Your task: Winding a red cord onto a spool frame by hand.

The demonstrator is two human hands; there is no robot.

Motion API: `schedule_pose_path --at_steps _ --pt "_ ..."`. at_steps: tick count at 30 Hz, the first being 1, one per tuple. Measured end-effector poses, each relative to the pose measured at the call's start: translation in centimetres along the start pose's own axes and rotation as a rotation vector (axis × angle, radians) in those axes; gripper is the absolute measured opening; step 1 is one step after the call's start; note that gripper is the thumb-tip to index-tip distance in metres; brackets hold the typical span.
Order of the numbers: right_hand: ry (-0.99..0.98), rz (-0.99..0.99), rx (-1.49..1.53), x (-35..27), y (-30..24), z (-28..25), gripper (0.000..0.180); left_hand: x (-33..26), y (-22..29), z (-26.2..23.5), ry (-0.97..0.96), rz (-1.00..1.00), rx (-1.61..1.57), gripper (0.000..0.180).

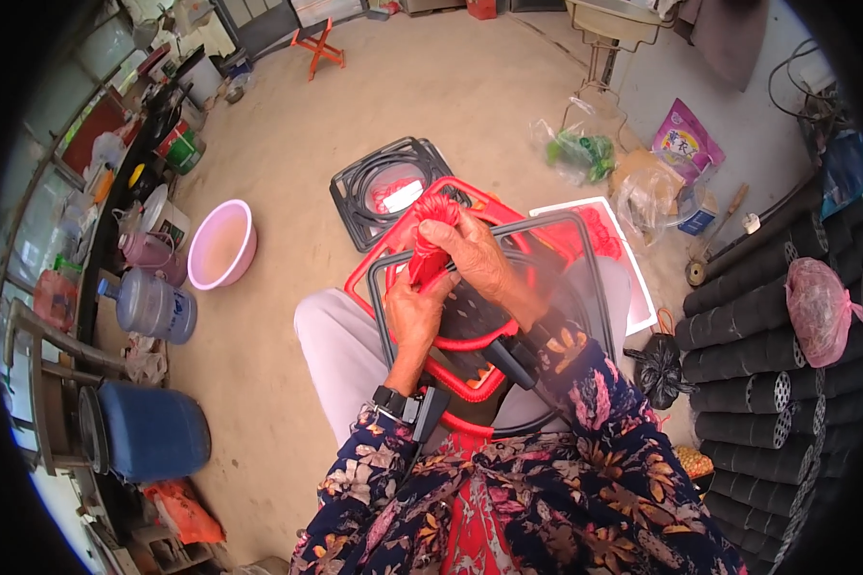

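Bare concrete floor (288,163) spreads under a seated person. Nearest, on the lap, lies a red and dark grey square plastic frame (470,331). The left hand (417,321) grips its edge, fingers curled. Just above, the right hand (475,259) pinches a red bunched mesh cloth (433,230). Farther left stands a pink round plastic basin (221,244).

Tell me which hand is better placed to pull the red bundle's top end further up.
Probably the right. The right hand already curls over the top of the red bundle, with its fingers on the upper end. The left hand sits lower, gripping beneath the bundle against the red frame, so it seems better suited to steadying.
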State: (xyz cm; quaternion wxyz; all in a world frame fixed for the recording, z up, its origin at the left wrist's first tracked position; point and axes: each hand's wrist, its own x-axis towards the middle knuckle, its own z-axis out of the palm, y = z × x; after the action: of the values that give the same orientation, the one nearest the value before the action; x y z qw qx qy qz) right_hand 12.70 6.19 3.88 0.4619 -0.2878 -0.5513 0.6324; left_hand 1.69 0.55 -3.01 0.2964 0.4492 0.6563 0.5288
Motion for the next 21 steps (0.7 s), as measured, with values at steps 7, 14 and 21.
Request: schedule_pose_path --at_steps 7,14,21 --pt "0.046 0.052 0.328 2.2 -2.7 -3.4 0.036 -0.2 0.6 -0.2 0.045 0.105 0.107 0.056" --pt "-0.060 0.261 0.445 -3.3 -9.0 -5.3 0.032 0.2 -1.9 -1.0 0.040 -0.064 0.147 0.060" --pt "-0.076 0.578 -0.368 -9.3 -7.4 -5.6 0.033 0.3 -1.1 -1.6 -0.033 -0.091 0.137 0.044"
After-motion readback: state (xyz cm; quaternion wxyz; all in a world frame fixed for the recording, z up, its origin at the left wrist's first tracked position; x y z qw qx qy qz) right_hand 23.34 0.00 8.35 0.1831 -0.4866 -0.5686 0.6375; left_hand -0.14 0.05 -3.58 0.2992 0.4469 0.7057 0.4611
